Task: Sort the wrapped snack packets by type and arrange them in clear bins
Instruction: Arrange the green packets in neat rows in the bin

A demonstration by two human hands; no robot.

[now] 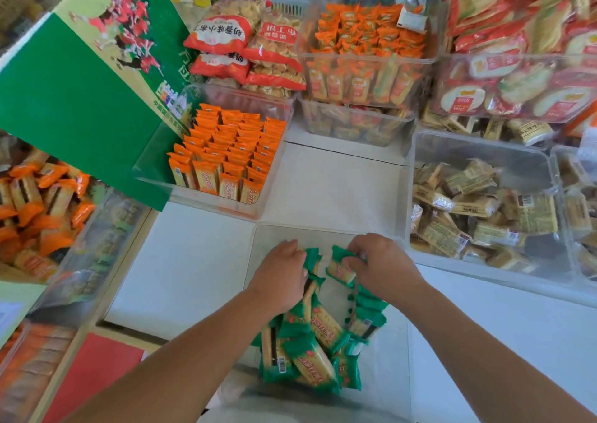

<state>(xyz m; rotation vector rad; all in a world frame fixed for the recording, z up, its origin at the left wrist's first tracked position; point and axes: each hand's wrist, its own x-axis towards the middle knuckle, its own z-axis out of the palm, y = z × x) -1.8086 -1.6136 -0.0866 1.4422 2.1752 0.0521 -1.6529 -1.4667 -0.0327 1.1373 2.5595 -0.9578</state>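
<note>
A clear bin (258, 248) stands right in front of me on the white surface, holding several green-wrapped cracker packets (310, 351). My left hand (281, 277) reaches into the bin, its curled fingers gripping the top ends of a bunch of green packets. My right hand (381, 264) pinches a single green packet (339, 269) at the bin's far end. More green packets stand on edge beneath my right wrist.
A clear bin of neat orange packets (226, 154) sits ahead to the left, against a green carton (80, 99). A clear bin of beige packets (478, 203) lies on the right. Stacked bins and red snack bags fill the back. Loose orange packets lie far left.
</note>
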